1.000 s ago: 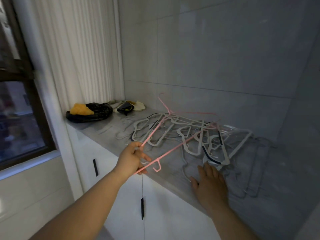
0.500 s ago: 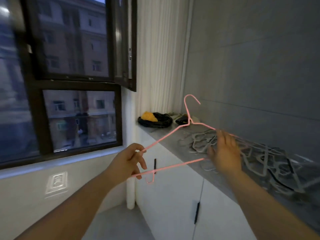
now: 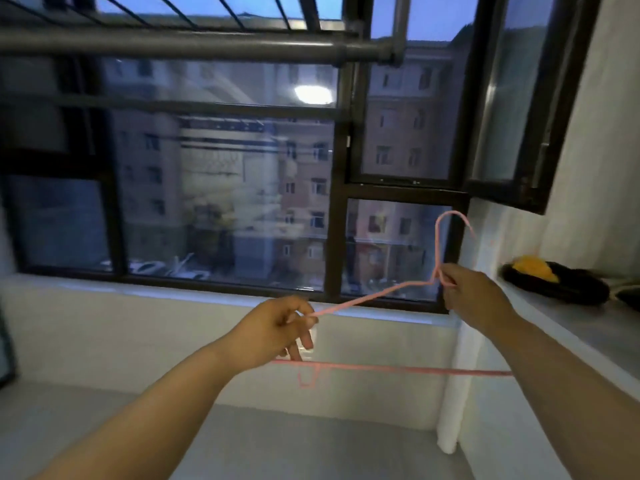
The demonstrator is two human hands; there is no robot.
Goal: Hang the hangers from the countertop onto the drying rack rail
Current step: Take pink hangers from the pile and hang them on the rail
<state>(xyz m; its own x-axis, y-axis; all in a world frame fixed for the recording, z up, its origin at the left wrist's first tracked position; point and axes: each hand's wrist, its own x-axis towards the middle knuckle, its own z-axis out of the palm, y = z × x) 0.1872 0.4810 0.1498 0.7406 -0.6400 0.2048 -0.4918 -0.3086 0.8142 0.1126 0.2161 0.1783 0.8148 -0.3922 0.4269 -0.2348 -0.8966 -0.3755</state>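
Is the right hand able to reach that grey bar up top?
Probably yes: open air lies between the right hand and the grey rail overhead, though the hand, pinching the pink hanger, must rise a lot.

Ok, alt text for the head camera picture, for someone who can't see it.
Two hands hold a pink wire hanger before a dark-framed window: the left hand grips one shoulder, the right hand pinches the neck under the hook. A grey drying rack rail runs overhead.

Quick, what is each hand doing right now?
Left hand: pinches the pink hanger at its shoulder end.
Right hand: pinches the hanger's neck, below the hook.
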